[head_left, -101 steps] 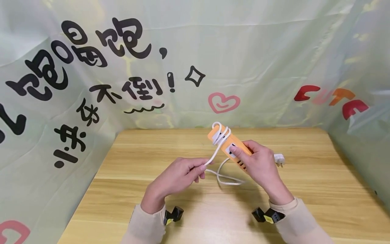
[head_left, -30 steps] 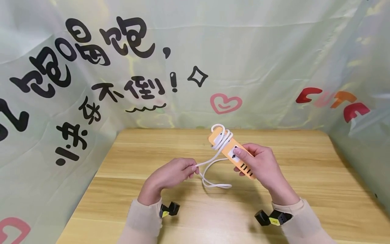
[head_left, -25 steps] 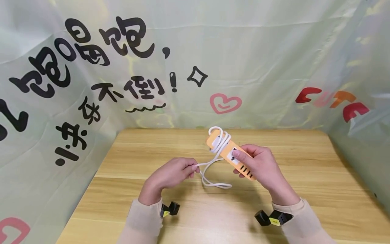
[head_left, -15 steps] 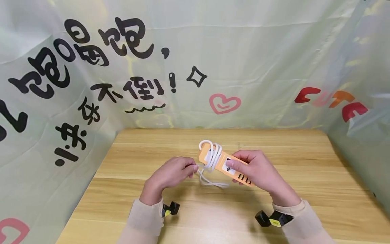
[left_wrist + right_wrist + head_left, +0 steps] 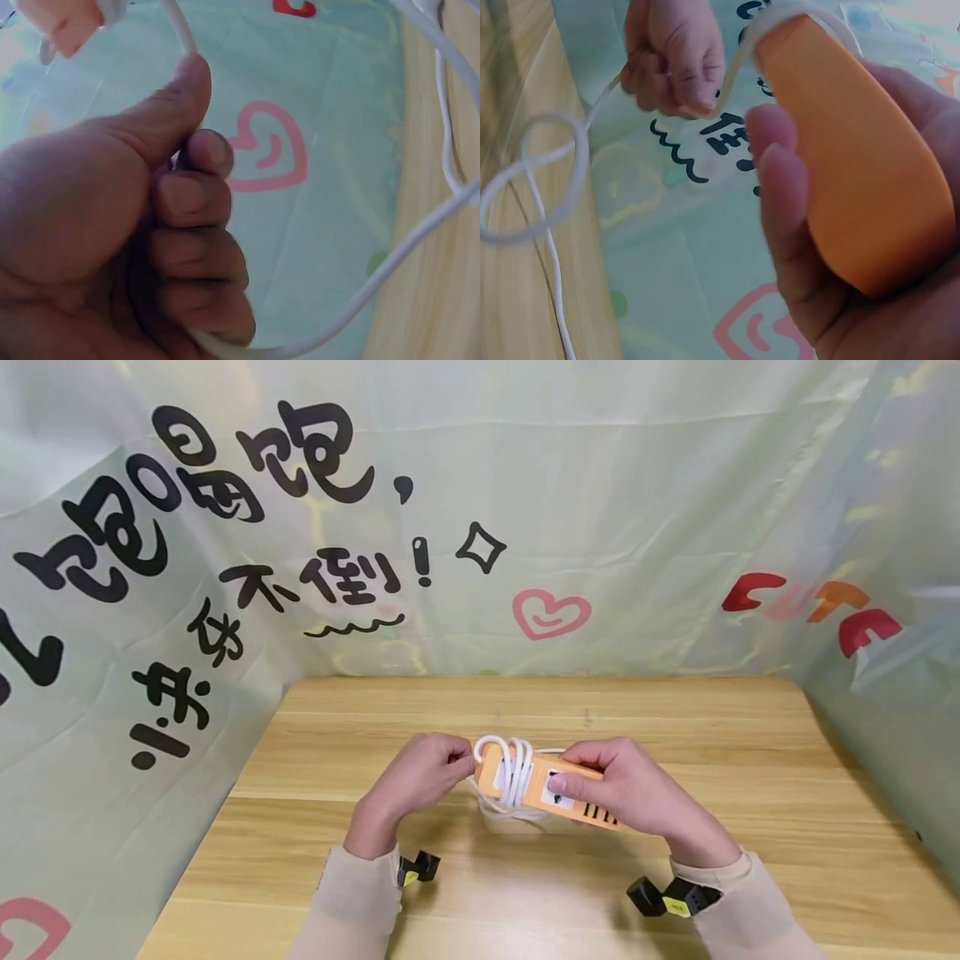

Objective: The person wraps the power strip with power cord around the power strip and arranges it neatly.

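My right hand grips an orange power strip by its right end, thumb on the socket face. The white cord is wound several times around the strip's left end. With curled fingers and thumb, my left hand holds the cord close to that end. In the left wrist view, the cord leaves the bottom of the fist and curves off to the right. The strip's plain orange back shows in the right wrist view, with a loose cord loop hanging at the left. The plug is hidden in the head view.
Both hands are above a wooden table. A pale green cloth backdrop with lettering and hearts stands behind and along both sides. Small black cameras sit on both wrists.
The right hand has tilted the power strip nearly level and brought its wrapped end down and left to the left hand. The left hand still holds the cord, now turned with knuckles higher.
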The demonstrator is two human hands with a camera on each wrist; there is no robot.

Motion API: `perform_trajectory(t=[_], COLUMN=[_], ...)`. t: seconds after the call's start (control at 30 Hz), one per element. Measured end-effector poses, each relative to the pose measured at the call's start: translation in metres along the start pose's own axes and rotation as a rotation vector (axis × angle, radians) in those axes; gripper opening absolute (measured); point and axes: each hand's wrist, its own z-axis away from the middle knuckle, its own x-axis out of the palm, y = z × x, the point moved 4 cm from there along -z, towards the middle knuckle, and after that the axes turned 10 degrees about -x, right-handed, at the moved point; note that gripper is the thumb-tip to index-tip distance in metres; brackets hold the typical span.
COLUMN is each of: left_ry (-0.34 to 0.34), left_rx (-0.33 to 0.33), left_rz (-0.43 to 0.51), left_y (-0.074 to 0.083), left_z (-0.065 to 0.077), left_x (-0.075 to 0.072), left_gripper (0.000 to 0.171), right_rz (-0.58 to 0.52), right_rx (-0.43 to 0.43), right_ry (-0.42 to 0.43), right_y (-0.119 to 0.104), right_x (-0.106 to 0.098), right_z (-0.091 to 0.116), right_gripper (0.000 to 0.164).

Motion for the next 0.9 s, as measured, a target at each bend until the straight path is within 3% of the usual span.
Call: perform_trajectory(t=[0.3,0.57,0.7,0.9], left_ry=[-0.144,-0.146,-0.14,-0.073], left_rx=[0.033,0.003,0.001,0.046], left_rz=[0.149,0.229,0.219,0.085], left_y=[0.005,0.011,0.018,0.032], left_z=[0.005,0.006,0.009,0.018], left_x=[0.0,0.003,0.004,0.004], left_gripper=[0.027,0.032,0.034,0.028], right_rz=[0.167,0.261,0.341,0.51], right_rx=[-0.108,-0.1,-0.107,-0.104], right_ry=[-0.142,-0.169,-0.183,-0.146], right_y=[-0.001,0.001,0.001,0.004], right_x=[0.014,0.021,0.027,0.032], right_z=[0.0,-0.001,-0.002,-0.004], right_gripper=[0.016,0.024,0.027,0.04])
